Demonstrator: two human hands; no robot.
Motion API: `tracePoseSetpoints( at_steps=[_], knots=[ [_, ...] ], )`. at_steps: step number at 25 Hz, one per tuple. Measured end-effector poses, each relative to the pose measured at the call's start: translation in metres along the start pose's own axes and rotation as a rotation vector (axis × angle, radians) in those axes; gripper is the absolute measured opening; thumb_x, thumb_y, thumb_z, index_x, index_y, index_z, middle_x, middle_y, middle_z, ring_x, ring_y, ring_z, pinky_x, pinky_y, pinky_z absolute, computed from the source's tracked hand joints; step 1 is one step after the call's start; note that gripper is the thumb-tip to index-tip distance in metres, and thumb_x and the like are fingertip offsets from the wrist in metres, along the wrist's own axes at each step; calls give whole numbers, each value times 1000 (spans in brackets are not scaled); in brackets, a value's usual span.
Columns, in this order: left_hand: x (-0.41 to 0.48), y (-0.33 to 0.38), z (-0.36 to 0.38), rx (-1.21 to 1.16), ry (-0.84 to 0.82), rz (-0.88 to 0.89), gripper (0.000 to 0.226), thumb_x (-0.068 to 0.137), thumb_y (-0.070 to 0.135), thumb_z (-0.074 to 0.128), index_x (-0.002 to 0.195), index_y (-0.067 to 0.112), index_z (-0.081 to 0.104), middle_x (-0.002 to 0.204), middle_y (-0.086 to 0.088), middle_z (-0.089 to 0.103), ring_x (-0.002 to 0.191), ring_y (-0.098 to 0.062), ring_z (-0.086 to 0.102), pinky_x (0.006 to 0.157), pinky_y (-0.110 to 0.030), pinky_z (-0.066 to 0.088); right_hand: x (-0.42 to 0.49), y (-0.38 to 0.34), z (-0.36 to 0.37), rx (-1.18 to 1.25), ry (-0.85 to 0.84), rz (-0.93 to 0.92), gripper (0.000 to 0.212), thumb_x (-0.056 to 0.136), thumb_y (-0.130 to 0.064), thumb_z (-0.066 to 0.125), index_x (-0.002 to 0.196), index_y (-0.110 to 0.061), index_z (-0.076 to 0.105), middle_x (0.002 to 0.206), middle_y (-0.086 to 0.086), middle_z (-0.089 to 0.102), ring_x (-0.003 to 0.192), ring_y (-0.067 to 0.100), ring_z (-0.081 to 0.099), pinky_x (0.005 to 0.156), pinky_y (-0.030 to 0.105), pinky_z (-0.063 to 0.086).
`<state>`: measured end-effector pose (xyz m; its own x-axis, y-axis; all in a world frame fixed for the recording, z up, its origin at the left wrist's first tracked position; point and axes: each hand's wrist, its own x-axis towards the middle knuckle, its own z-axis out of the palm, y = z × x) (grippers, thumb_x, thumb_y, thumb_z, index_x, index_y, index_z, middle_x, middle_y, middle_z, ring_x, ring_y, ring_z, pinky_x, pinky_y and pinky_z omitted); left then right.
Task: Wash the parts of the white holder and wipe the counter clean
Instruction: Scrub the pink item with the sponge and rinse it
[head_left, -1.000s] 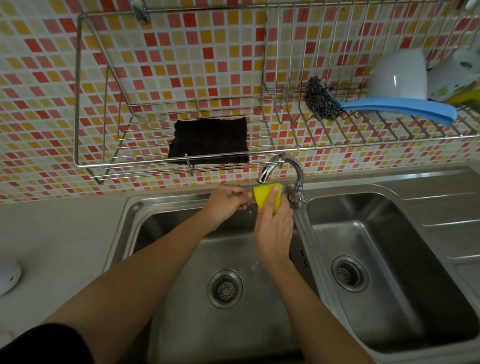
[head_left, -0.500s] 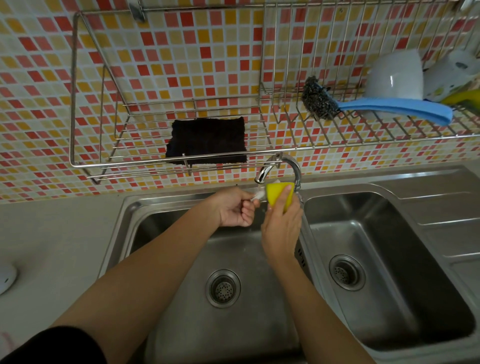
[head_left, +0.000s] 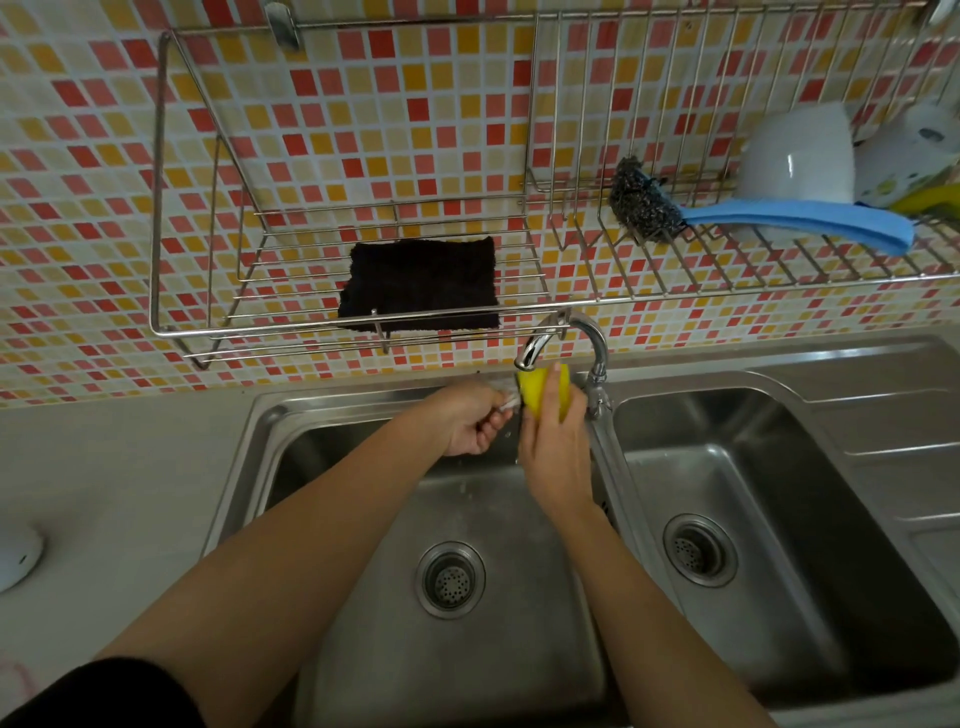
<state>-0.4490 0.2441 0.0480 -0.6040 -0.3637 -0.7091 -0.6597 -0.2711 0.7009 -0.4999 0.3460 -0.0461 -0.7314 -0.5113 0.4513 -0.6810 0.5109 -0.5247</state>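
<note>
**Sponge meets part under the tap**

The left hand (head_left: 467, 423) is curled round a small white plastic holder part (head_left: 507, 400). Its free end pokes rightward from the fingers — straight at the yellow foam sponge (head_left: 543, 392), which the right hand (head_left: 553, 452) pinches upright against it. Both are just below the curved chrome tap spout (head_left: 540, 345), over the left steel sink basin (head_left: 519, 649). Compared with half a second ago, both hands sit almost unchanged — the scrubbing seems to be going on.
</note>
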Motion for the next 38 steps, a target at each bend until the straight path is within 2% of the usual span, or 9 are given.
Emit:
tracePoseSetpoints(
  at_steps=[5, 7, 8, 13, 18, 23, 30, 33, 38],
  knots=[
    [-1, -7, -6, 435, 241, 196, 37, 98, 25, 40, 68, 10, 57, 59, -1, 50, 52, -12, 41, 50, -24, 32, 20, -15, 13, 1104, -309, 632, 55, 78, -39, 48, 128, -22, 36, 114, 13, 49, 104, 28, 51, 86, 41, 45],
    [2, -12, -16, 529, 314, 248, 35, 98, 26, 40, 79, 6, 62, 68, -6, 58, 57, -14, 49, 56, -27, 37, 33, -15, 24, 1371, -376, 889, 84, 66, -52, 68, 131, -11, 35, 110, 22, 52, 101, 34, 55, 81, 43, 49],
    [4, -15, -23, 553, 346, 259, 34, 98, 26, 40, 88, 4, 63, 75, -9, 62, 61, -14, 51, 59, -27, 38, 38, -13, 27, 1362, -374, 951, 90, 64, -56, 71, 133, -11, 36, 110, 21, 54, 101, 34, 57, 79, 43, 50],
    [5, -36, -48, 631, 394, 258, 39, 99, 22, 38, 108, -7, 62, 72, -5, 58, 73, -20, 57, 71, -31, 50, 52, -12, 35, 992, -308, 985, 30, 101, -26, 27, 119, -8, 42, 84, 10, 54, 57, 17, 46, 46, 27, 40],
    [9, -60, -47, 890, 375, 165, 36, 99, 25, 39, 118, 0, 56, 87, -8, 55, 75, -20, 59, 68, -28, 47, 24, -5, 35, 213, -487, 603, 39, 102, -29, 26, 111, -2, 53, 98, 19, 59, 90, 33, 58, 72, 35, 41],
    [4, -82, -42, 1028, 433, 195, 43, 100, 32, 35, 109, 0, 62, 101, -16, 64, 91, -27, 62, 79, -32, 49, -17, 1, 29, -227, -630, 361, 44, 97, -40, 33, 96, -10, 66, 95, 12, 67, 83, 29, 62, 66, 30, 40],
    [-3, -93, -44, 1226, 405, 229, 35, 102, 19, 30, 124, 7, 55, 109, -14, 63, 100, -27, 61, 85, -34, 52, -37, 7, 27, -348, -640, 291, 39, 92, -37, 38, 85, -13, 66, 90, 9, 68, 84, 26, 64, 67, 29, 44],
    [3, -96, -50, 1101, 386, 220, 40, 101, 27, 31, 111, 2, 61, 87, -10, 62, 82, -25, 60, 67, -29, 45, -30, 22, 12, -334, -518, 372, 42, 96, -38, 33, 93, -10, 64, 92, 13, 69, 84, 29, 64, 64, 28, 39],
    [9, -101, -55, 980, 376, 199, 41, 98, 32, 37, 98, 1, 64, 63, 0, 47, 57, -13, 46, 50, -22, 35, -3, 64, -8, -311, -428, 408, 42, 93, -35, 42, 133, -21, 44, 138, 15, 31, 96, 37, 60, 82, 42, 49]
  ],
)
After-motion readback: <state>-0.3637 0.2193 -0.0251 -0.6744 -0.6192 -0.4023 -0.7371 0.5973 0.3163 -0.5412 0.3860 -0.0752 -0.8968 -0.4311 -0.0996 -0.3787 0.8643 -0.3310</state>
